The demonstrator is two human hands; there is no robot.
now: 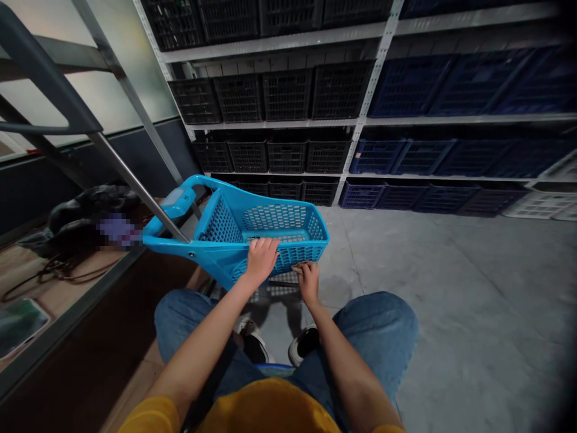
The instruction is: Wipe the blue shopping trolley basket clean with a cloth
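A bright blue plastic shopping cart (216, 252) with mesh sides stands crosswise before my knees, its basket end to the right and its metal pole and dark handle to the left. My left hand (262, 261) lies over the near rim of the basket, fingers hooked over the edge. Lower down and further right, my right hand (309, 281) pinches a small brownish cloth (298, 267) against the outside of the mesh wall. Much of the cloth is hidden by the fingers. The inside of the basket shows only bare mesh.
Metal shelves (288, 124) with rows of black crates (288, 96) and dark blue crates (410, 84) line the back. A bench at left holds a phone (22, 325), a cable and dark fabric (90, 207). Grey concrete floor (473, 288) extends to the right.
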